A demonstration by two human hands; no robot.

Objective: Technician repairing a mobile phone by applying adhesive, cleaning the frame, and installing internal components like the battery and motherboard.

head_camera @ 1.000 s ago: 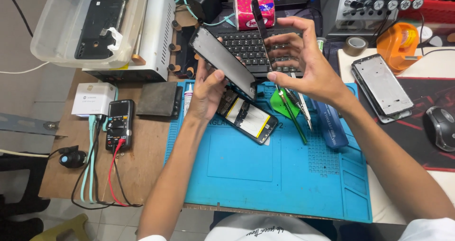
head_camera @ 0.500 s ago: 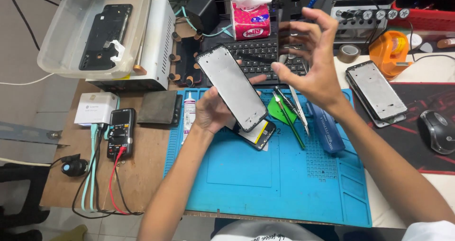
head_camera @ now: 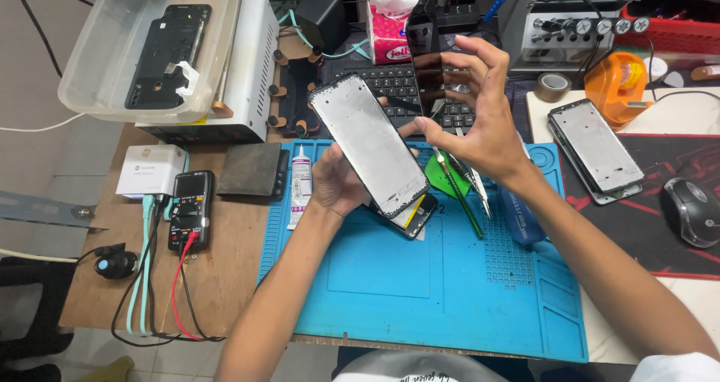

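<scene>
A blue work mat (head_camera: 420,292) covers the middle of the bench (head_camera: 225,277), with a second phone frame (head_camera: 596,149) lying to its right. Above the mat, the left hand (head_camera: 337,183) grips a grey phone frame (head_camera: 369,143) from beneath, tilted, fingers wrapped around its lower edge. The right hand (head_camera: 480,119) holds a thin dark screen panel (head_camera: 424,48) upright above the keyboard (head_camera: 409,89), fingers pinching its edges.

pink tissue pack (head_camera: 388,29) behind keyboard (head_camera: 405,89), grey phone screen (head_camera: 369,143) held

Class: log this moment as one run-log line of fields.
left hand: holds phone frame | right hand: holds dark screen panel upright | below: blue mat
</scene>
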